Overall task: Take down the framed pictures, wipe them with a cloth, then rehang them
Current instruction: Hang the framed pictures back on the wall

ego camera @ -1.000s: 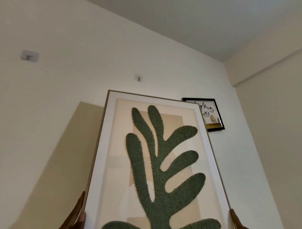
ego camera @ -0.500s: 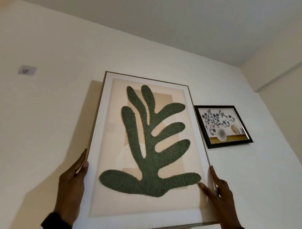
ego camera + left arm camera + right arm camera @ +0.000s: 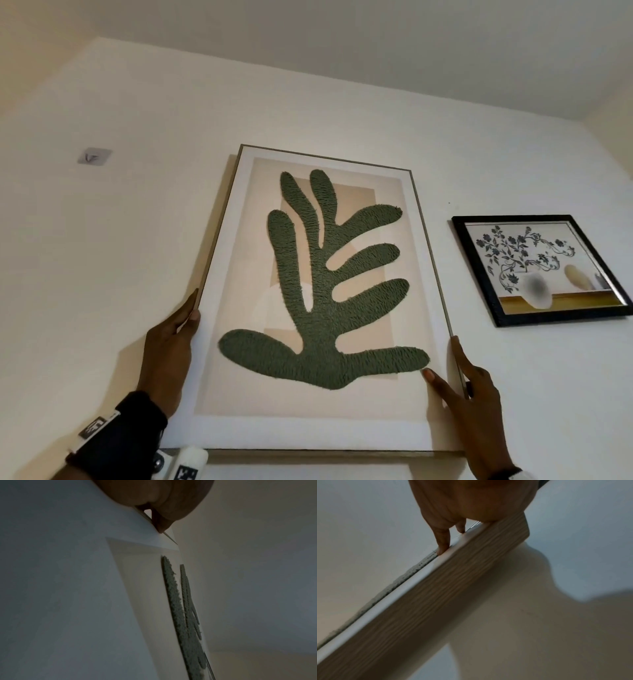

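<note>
Left wrist strap (image 3: 120, 435): dark band with a printed marker, nearest the head camera, below the lower left corner of the leaf picture.
Left hand (image 3: 169, 346): grips the left edge of the leaf picture (image 3: 318, 301) in its lower half; the thumb lies on the white mat at the front, the fingers reach up along and behind the edge. In the left wrist view the hand (image 3: 157, 500) shows a fingertip (image 3: 162, 529) touching the frame's thin edge.
Right hand (image 3: 469, 397): grips the right edge of the leaf picture low down; the thumb rests on the front, its tip just beside the lowest lobe of the green leaf, while the fingers wrap the edge. In the right wrist view the hand (image 3: 471, 501) has fingers (image 3: 443, 540) pressed on the front face beside the pale wood-grain side of the frame (image 3: 453, 588).
Leaf picture: tall, thin-framed, white mat, beige ground, textured green leaf shape; held up against the wall (image 3: 102, 274), upright with a slight tilt. Whether it hangs on anything cannot be told.
Flower picture (image 3: 541, 270): smaller, black-framed, on the wall to the right of the leaf picture, apart from it.
Wall hook (image 3: 94, 157): small square plate, up and left of the leaf picture, bare.
</note>
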